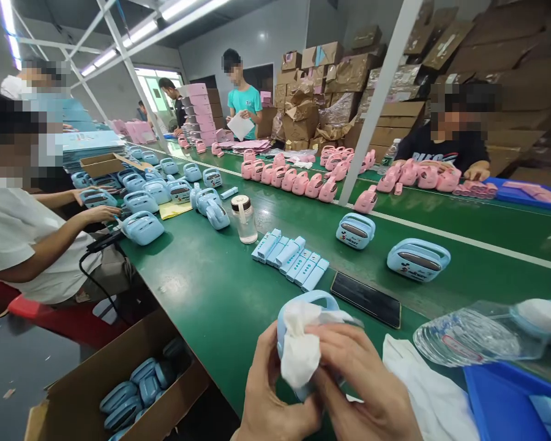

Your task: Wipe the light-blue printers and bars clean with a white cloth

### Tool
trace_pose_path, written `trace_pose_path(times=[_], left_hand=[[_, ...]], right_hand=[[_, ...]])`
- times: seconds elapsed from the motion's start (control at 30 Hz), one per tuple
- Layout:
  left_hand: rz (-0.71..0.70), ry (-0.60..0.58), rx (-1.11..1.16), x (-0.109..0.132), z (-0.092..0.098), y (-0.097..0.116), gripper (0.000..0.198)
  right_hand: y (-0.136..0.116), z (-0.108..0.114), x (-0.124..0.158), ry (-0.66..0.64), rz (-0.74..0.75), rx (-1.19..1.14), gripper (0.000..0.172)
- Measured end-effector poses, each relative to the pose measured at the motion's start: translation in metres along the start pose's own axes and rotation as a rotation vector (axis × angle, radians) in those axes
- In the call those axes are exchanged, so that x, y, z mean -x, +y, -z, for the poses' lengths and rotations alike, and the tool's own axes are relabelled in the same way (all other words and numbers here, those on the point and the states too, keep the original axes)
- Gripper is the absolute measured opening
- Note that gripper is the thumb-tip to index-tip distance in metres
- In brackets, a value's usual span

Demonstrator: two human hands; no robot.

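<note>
At the bottom centre, my left hand (269,398) grips a light blue handled device (314,301) from the left side. My right hand (362,386) presses a crumpled white cloth (300,349) against the device's front, fingers curled round it. Both hands hover over the near edge of the green conveyor belt (211,288). The device's lower half is hidden behind the cloth and my fingers.
On the belt lie a row of small blue remotes (290,257), a black phone (366,299), two blue devices (417,258), a capped jar (244,217) and a plastic water bottle (482,334). A cardboard box of blue parts (133,392) sits lower left. Other people work along both sides; pink devices (303,180) line the far side.
</note>
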State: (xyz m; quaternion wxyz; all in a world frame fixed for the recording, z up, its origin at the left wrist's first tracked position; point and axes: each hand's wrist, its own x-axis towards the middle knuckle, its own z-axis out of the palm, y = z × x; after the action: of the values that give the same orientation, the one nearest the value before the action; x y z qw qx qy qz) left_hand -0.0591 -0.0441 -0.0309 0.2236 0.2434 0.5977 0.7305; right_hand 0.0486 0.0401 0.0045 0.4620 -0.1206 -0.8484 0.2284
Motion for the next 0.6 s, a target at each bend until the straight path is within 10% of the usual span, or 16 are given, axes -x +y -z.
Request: trace_pose_path(times=[0.17, 0.3, 0.43, 0.6], left_hand=[[0.313, -0.010, 0.312, -0.003, -0.002, -0.001, 0.082], [0.545, -0.079, 0.417, -0.008, -0.004, 0.005, 0.070], [0.637, -0.021, 0.451, -0.003, -0.013, 0.007, 0.051], [0.180, 0.108, 0.341, 0.003, -0.017, 0.004, 0.067]], right_hand=[[0.015, 0.017, 0.008, 0.110, -0.526, -0.108, 0.010], [0.012, 0.014, 0.011, 0.277, -0.797, -0.281, 0.024], [0.005, 0.008, 0.013, 0.403, -0.670, -0.219, 0.013], [0.001, 0.006, 0.046, 0.201, -0.070, 0.094, 0.023]])
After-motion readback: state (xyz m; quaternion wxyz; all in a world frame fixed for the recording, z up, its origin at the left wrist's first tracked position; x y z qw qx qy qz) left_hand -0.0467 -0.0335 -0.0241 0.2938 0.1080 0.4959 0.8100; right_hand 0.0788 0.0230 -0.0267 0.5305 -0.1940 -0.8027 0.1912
